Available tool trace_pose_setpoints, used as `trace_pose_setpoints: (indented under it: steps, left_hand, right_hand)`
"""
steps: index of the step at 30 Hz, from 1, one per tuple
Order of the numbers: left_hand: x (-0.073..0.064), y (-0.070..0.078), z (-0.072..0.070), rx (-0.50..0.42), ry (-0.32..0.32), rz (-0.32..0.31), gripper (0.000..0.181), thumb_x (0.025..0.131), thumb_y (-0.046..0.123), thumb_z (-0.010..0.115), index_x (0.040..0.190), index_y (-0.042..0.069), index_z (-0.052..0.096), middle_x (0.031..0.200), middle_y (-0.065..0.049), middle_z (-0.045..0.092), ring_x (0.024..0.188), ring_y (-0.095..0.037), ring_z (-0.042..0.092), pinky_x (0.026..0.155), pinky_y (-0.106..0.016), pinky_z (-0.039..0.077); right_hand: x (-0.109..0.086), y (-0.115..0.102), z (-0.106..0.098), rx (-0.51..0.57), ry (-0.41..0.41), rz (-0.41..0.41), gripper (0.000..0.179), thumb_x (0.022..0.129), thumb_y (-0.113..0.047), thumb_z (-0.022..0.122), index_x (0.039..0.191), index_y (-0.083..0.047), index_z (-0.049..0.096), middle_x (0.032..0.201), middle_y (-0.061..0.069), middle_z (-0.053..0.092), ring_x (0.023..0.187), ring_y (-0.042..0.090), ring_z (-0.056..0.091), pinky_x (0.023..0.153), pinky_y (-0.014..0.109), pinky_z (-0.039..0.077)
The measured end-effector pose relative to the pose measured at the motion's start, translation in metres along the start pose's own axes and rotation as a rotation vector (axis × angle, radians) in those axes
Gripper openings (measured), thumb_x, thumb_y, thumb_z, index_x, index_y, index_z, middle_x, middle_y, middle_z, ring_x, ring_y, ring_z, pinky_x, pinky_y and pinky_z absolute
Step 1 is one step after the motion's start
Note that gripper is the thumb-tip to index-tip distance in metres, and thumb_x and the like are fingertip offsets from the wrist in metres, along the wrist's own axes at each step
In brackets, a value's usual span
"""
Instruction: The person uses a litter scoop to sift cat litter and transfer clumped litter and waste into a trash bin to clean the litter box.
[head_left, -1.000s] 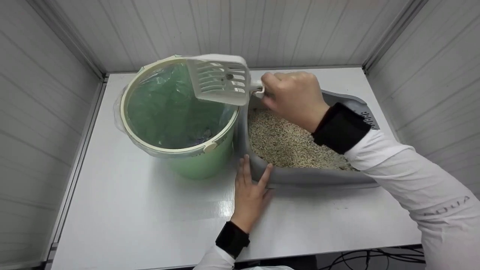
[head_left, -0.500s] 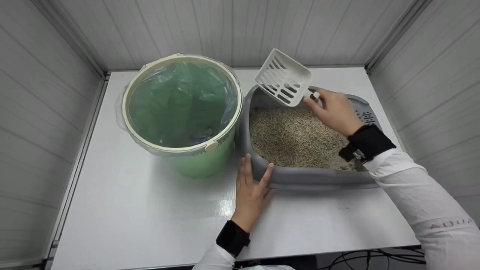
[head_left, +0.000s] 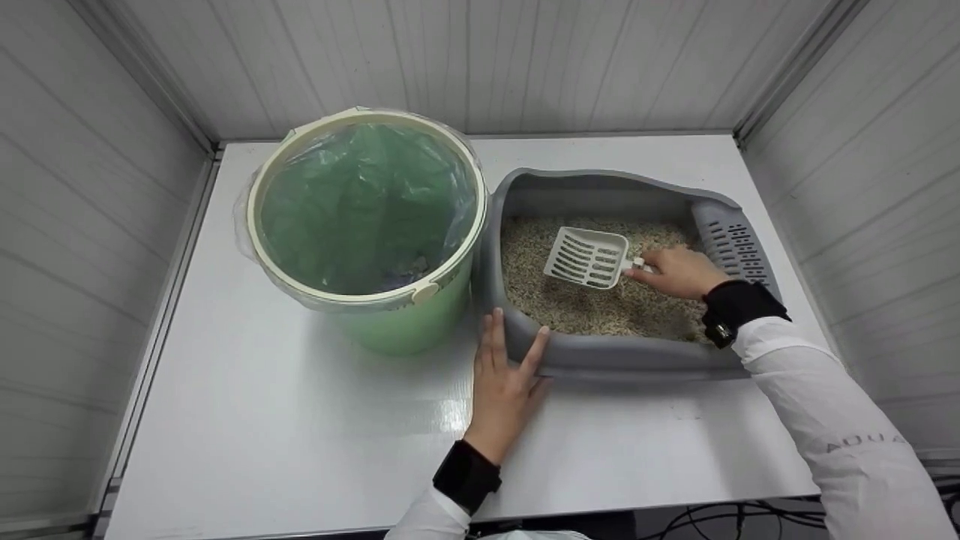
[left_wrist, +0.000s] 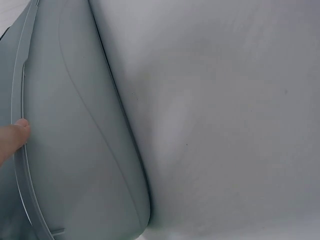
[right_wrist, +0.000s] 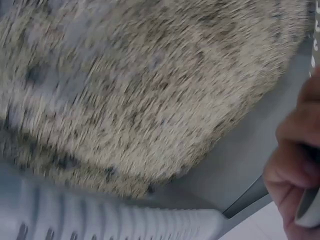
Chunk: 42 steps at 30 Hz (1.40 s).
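In the head view a grey litter box holds a layer of grainy litter. My right hand grips the short handle of a white slotted litter scoop. The scoop's blade is over the litter, its slots showing litter beneath. In the right wrist view my curled fingers wrap the handle, and the blurred litter fills most of the picture. My left hand lies with straight, spread fingers against the box's near left corner. One fingertip touches the box's rim in the left wrist view.
Directly left of the box stands a green bin with a cream rim, lined with a clear plastic bag; something dark lies at its bottom. A perforated ledge forms the box's right end. Panelled walls surround the white table.
My right hand has swung the scoop from over the bin's edge rightward, then down over the litter. Dark bits seen on the scoop earlier no longer show. My left hand stays put.
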<state>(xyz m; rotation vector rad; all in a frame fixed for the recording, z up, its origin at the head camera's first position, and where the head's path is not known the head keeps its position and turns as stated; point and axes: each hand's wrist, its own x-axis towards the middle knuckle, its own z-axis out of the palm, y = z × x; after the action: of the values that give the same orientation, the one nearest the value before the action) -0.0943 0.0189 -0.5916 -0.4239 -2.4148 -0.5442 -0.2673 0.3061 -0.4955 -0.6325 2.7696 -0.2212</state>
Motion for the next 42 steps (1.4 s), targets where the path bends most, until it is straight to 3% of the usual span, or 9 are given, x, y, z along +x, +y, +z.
trace_pose_setpoints:
  steps: [4, 9, 14, 20, 22, 28, 31, 36, 42]
  left_hand:
    - [0.000, 0.000, -0.001, 0.005, -0.003, -0.004, 0.095, 0.065, 0.040, 0.085, 0.145, 0.032, 0.034, 0.148, -0.033, 0.014, 0.137, -0.046, 0.021, 0.105, -0.053, 0.036]
    - [-0.001, 0.001, -0.002, 0.000, -0.007, -0.005, 0.095, 0.063, 0.037, 0.086, 0.144, 0.031, 0.035, 0.149, -0.032, 0.012, 0.138, -0.046, 0.021, 0.104, -0.053, 0.037]
    - [-0.002, 0.000, -0.002, 0.003, -0.014, -0.008, 0.092, 0.065, 0.037, 0.085, 0.143, 0.030, 0.037, 0.150, -0.032, 0.012, 0.138, -0.045, 0.021, 0.105, -0.053, 0.037]
    - [0.000, 0.001, -0.002, 0.003, -0.014, -0.009, 0.089, 0.066, 0.039, 0.084, 0.142, 0.030, 0.039, 0.149, -0.032, 0.013, 0.138, -0.046, 0.021, 0.106, -0.053, 0.035]
    - [0.000, 0.002, -0.001, 0.000, -0.009, -0.006, 0.091, 0.066, 0.040, 0.084, 0.143, 0.031, 0.037, 0.149, -0.032, 0.012, 0.138, -0.046, 0.021, 0.106, -0.053, 0.035]
    - [0.003, 0.001, 0.001, 0.000, 0.005, 0.003, 0.098, 0.065, 0.041, 0.084, 0.146, 0.035, 0.029, 0.150, -0.031, 0.011, 0.137, -0.046, 0.022, 0.105, -0.054, 0.035]
    - [0.005, 0.000, -0.002, 0.010, -0.002, 0.005, 0.093, 0.066, 0.042, 0.083, 0.144, 0.033, 0.034, 0.149, -0.031, 0.013, 0.136, -0.046, 0.024, 0.104, -0.054, 0.037]
    - [0.008, 0.001, -0.011, 0.047, -0.071, -0.005, 0.086, 0.069, 0.047, 0.080, 0.142, 0.033, 0.037, 0.149, -0.029, 0.014, 0.135, -0.044, 0.026, 0.102, -0.055, 0.037]
    - [0.020, 0.006, -0.024, 0.093, -0.102, -0.026, 0.076, 0.070, 0.054, 0.076, 0.136, 0.034, 0.046, 0.146, -0.027, 0.023, 0.130, -0.043, 0.035, 0.097, -0.055, 0.041]
  right_hand:
    - [0.005, 0.006, 0.005, -0.026, -0.055, 0.007, 0.054, 0.095, -0.053, 0.044, 0.102, -0.003, 0.061, 0.089, 0.018, 0.066, 0.079, 0.036, 0.063, 0.071, 0.053, 0.048]
    - [0.010, 0.008, 0.010, -0.065, -0.100, -0.004, 0.052, 0.095, -0.048, 0.048, 0.112, 0.000, 0.061, 0.109, 0.023, 0.065, 0.092, 0.040, 0.062, 0.077, 0.056, 0.049]
    - [0.014, 0.006, 0.013, -0.091, -0.108, -0.035, 0.047, 0.092, -0.041, 0.057, 0.110, 0.002, 0.061, 0.101, 0.023, 0.067, 0.088, 0.040, 0.063, 0.076, 0.054, 0.050]
    - [0.016, 0.009, 0.016, -0.026, -0.114, -0.039, 0.033, 0.084, -0.023, 0.068, 0.099, 0.003, 0.056, 0.080, 0.017, 0.061, 0.071, 0.033, 0.058, 0.067, 0.048, 0.048]
    - [0.015, 0.012, 0.016, 0.027, -0.135, -0.031, 0.035, 0.083, -0.019, 0.067, 0.106, 0.005, 0.055, 0.084, 0.018, 0.061, 0.072, 0.032, 0.058, 0.067, 0.047, 0.049]
    - [0.008, 0.016, 0.010, 0.151, -0.156, -0.013, 0.052, 0.087, -0.020, 0.061, 0.132, 0.003, 0.046, 0.115, 0.028, 0.058, 0.100, 0.041, 0.059, 0.085, 0.052, 0.048]
    - [0.005, 0.013, 0.001, 0.166, -0.130, -0.018, 0.054, 0.089, -0.024, 0.060, 0.134, 0.001, 0.044, 0.120, 0.029, 0.056, 0.104, 0.043, 0.058, 0.089, 0.054, 0.047]
    - [0.000, 0.005, -0.016, 0.212, -0.078, -0.003, 0.052, 0.093, -0.028, 0.057, 0.135, -0.001, 0.045, 0.125, 0.028, 0.054, 0.110, 0.042, 0.055, 0.092, 0.055, 0.045]
    - [-0.008, -0.005, -0.034, 0.276, 0.092, 0.005, 0.046, 0.095, -0.025, 0.054, 0.134, -0.003, 0.046, 0.132, 0.023, 0.050, 0.114, 0.040, 0.051, 0.094, 0.055, 0.042]
